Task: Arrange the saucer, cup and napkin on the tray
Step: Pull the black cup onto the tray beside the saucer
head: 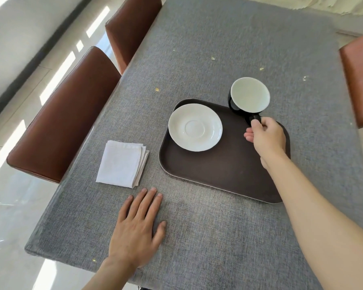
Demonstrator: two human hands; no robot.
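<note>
On the grey woven tabletop (218,49), I see the dark brown rounded tray (228,170) carrying the white round saucer (195,127). My right hand (266,137) pinches the black cup (249,96) by its handle, apparently lifted; the saucer lies to its left. The white folded napkin (122,163) lies beside the tray, near my flat, empty left hand (134,227).

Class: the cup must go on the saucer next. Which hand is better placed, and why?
Right. The right hand already grips the cup by its handle, close beside the saucer; the left hand lies flat on the table.
</note>
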